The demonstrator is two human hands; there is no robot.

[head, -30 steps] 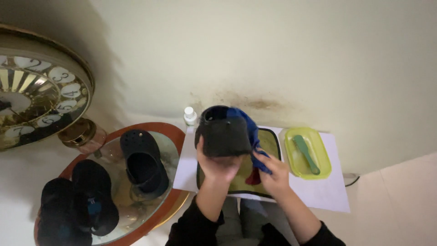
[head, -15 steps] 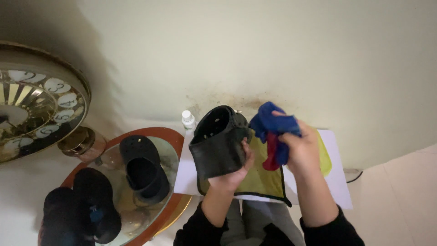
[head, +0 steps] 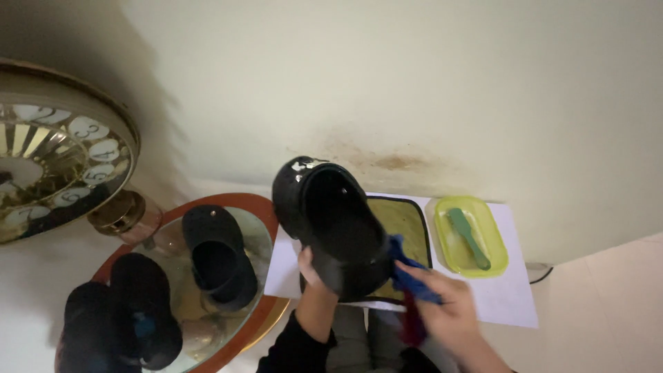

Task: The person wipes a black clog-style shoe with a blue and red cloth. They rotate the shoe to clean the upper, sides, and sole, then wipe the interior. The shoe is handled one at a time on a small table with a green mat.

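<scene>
The left hand (head: 312, 268) is gripping a glossy black rubber clog (head: 335, 224) from below, fingers closed on its heel end, and is holding it tilted w/ the opening facing the camera, up above the near-left part of a white paper sheet (head: 507, 293) spread on the floor. The right hand (head: 442, 304) is closing around a bunched blue cloth (head: 407, 273) (a bit of red fabric is showing under it) and is pressing the cloth against the clog's right side; the hand is blurred, so exact finger positions are hard to tell.

Behind the clog, a dark-edged olive-green mat (head: 404, 221) is lying on the sheet's middle. At the sheet's far-right corner a yellow-green oblong plastic tray (head: 492, 238) is sitting w/ a green brush (head: 468, 237) lying inside it.

Left of the sheet, a round glass-top tray w/ a reddish-brown rim (head: 235, 202) is carrying a second black clog (head: 217, 255) near its centre, and two more dark clogs (head: 121, 321) are overhanging its near-left edge. A brass-coloured stand (head: 124, 213) is sitting just beyond the rim, and a big gold-framed round wall clock (head: 52, 148) is leaning at the far left.
</scene>
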